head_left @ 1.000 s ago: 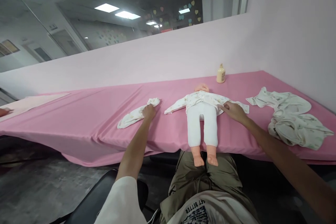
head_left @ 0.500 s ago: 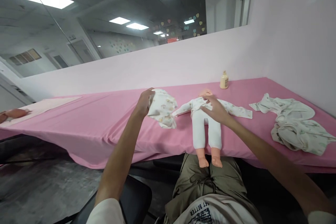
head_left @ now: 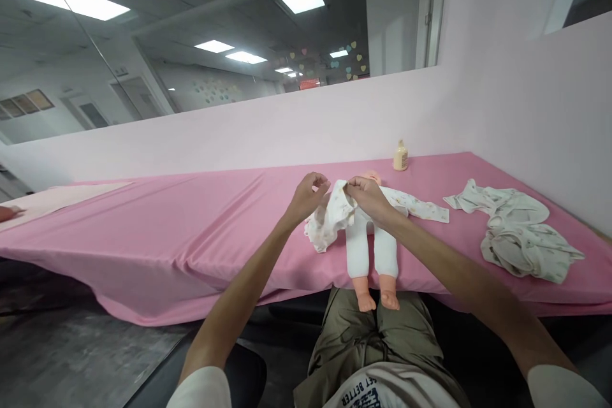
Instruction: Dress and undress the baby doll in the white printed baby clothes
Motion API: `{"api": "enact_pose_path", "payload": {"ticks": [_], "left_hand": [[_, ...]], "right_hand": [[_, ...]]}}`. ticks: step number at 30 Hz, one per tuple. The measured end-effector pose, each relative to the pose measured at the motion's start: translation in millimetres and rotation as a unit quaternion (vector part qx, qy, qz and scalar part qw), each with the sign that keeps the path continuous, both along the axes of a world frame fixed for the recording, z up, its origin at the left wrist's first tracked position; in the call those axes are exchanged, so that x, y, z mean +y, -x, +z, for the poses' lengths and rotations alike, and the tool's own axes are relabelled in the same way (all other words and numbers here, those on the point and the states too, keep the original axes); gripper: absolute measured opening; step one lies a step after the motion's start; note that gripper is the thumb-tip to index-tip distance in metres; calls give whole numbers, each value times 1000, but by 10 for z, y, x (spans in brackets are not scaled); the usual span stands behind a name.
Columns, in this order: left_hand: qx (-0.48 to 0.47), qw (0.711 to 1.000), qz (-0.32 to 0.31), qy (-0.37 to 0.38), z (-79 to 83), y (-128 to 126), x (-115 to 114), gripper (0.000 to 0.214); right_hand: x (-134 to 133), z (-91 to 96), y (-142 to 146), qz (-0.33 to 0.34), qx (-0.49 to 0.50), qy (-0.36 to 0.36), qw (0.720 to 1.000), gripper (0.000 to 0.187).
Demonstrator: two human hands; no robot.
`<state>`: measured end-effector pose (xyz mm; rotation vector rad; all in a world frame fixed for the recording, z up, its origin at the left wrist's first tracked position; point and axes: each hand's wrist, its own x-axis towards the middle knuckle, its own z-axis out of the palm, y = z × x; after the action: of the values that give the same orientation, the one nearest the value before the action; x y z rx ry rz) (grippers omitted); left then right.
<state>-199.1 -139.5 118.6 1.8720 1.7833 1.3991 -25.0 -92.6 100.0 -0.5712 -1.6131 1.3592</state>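
Observation:
A baby doll [head_left: 373,248] in white leggings and a printed white top lies on its back on the pink table cover [head_left: 191,229], with its bare feet hanging over the near edge. Both hands hold up a small printed white garment [head_left: 329,220] just left of the doll's chest. My left hand [head_left: 308,194] pinches the garment's upper left edge. My right hand [head_left: 366,194] pinches its upper right edge, above the doll's body.
A small cream bottle [head_left: 400,156] stands at the back by the pink wall. A heap of pale clothes [head_left: 519,229] lies at the right. At the far left edge, on a lighter pink sheet [head_left: 57,194], something flesh-coloured [head_left: 7,211] shows, too cut off to name.
My left hand lifted the small garment off the table and carried it right to the doll. My right hand left the doll's sleeve and took hold of the garment too.

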Motion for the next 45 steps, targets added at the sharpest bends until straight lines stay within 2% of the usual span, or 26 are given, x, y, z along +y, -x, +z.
{"api": "enact_pose_path", "payload": {"ticks": [5, 6, 9, 13, 15, 17, 20, 23, 27, 31, 35, 38, 41, 45], "left_hand": [[73, 989, -126, 1, 39, -257, -235, 47], [98, 987, -124, -3, 45, -293, -262, 47], [132, 988, -75, -14, 32, -336, -269, 24], [37, 999, -20, -31, 19, -288, -211, 23], [-35, 998, -17, -44, 38, -262, -194, 28], [-92, 994, -30, -46, 64, -249, -194, 31], [-120, 991, -44, -37, 106, -240, -226, 35], [-98, 993, -36, -52, 167, -195, -287, 36], [-85, 991, -13, -101, 310, -53, -372, 35], [-83, 987, -5, -134, 477, 37, -439, 33], [-90, 981, -19, -169, 635, -55, -505, 34], [-96, 974, -19, -204, 753, -194, -572, 34], [-76, 965, -6, -251, 842, -310, -651, 36], [17, 960, -20, -278, 836, -363, -718, 51]], "right_hand": [[119, 61, 57, -76, 41, 31, 996, 19], [134, 63, 65, -90, 44, 31, 994, 21], [146, 64, 58, -105, 38, 31, 993, 24], [96, 53, -21, 0, 24, 34, 999, 32], [58, 36, -49, 50, 2, -1, 999, 43], [29, 12, -42, 58, -20, -41, 997, 51], [28, -17, 22, 22, -34, -63, 997, 36], [66, 3, 48, -14, -47, -66, 997, 14], [89, 185, -103, -67, -83, -111, 988, 3], [45, 515, -357, -156, -106, -203, 961, 11], [-72, 831, -563, -204, -82, -270, 938, 13], [-229, 1006, -692, -196, -44, -295, 934, 13], [-392, 1121, -804, -169, 0, -279, 945, 17], [-441, 1164, -915, -125, 5, -239, 963, 22]]}}
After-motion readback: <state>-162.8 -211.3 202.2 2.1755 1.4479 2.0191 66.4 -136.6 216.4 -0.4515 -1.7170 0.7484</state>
